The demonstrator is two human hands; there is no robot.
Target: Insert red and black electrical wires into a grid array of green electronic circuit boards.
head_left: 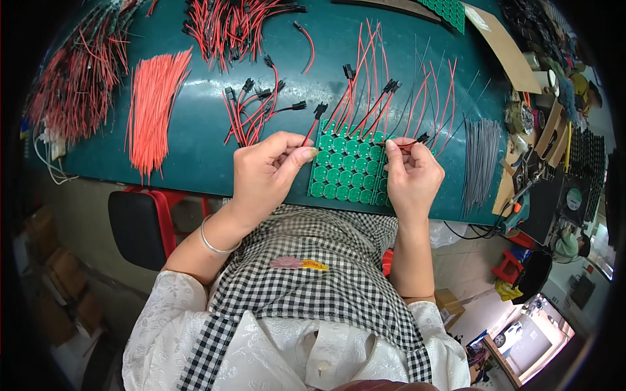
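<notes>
A green circuit-board panel (345, 171) of joined round boards lies on the table's near edge, with several red and black wires standing up from its far rows. At its left edge my left hand (268, 166) is closed, thumb and fingers pinching a red-and-black connector cable (311, 132) whose black plug points up. Over the panel's right side, my right hand (412, 171) pinches another connector cable, its black plug (422, 138) showing above the fingers. The bare ends of that cable reach toward the panel's upper right; whether they touch it I cannot tell.
Several loose connector cables (251, 117) lie left of the panel, with a larger heap (228, 29) beyond. Cut red wires (156, 111) form a bundle farther left, and grey wires (481, 163) one at right. A soldering iron (515, 215) with a teal handle sits at the right edge.
</notes>
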